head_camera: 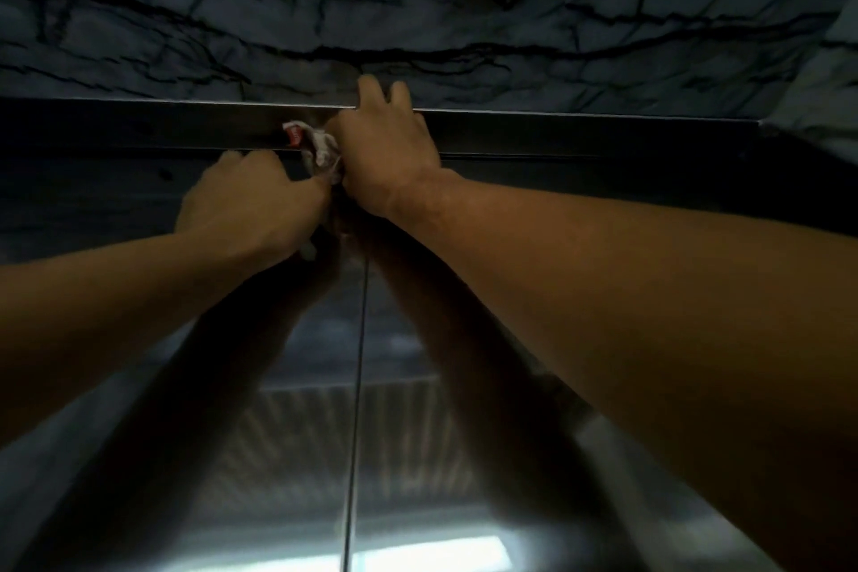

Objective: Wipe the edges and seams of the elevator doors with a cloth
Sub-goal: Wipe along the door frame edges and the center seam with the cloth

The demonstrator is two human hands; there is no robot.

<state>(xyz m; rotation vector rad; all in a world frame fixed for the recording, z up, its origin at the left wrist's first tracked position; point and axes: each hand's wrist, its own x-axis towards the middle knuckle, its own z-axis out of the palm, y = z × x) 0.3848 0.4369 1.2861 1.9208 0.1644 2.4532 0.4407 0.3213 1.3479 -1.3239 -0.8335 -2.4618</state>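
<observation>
I look up at the top of two shiny steel elevator doors (260, 386) that meet at a thin vertical centre seam (358, 362). A crumpled white cloth (320, 146) with a small red tag is pressed against the dark metal top frame (580, 135) just above the seam. My right hand (385, 158) lies flat over the cloth, fingertips reaching the frame's upper edge. My left hand (246, 204) is curled beside it, gripping the cloth's lower part. Most of the cloth is hidden under both hands.
Grey marble wall (418, 5) with black veins fills the space above the frame. The doors reflect my forearms and a bright ceiling light (418, 557) near the bottom. The frame's right corner (761, 125) meets a side wall.
</observation>
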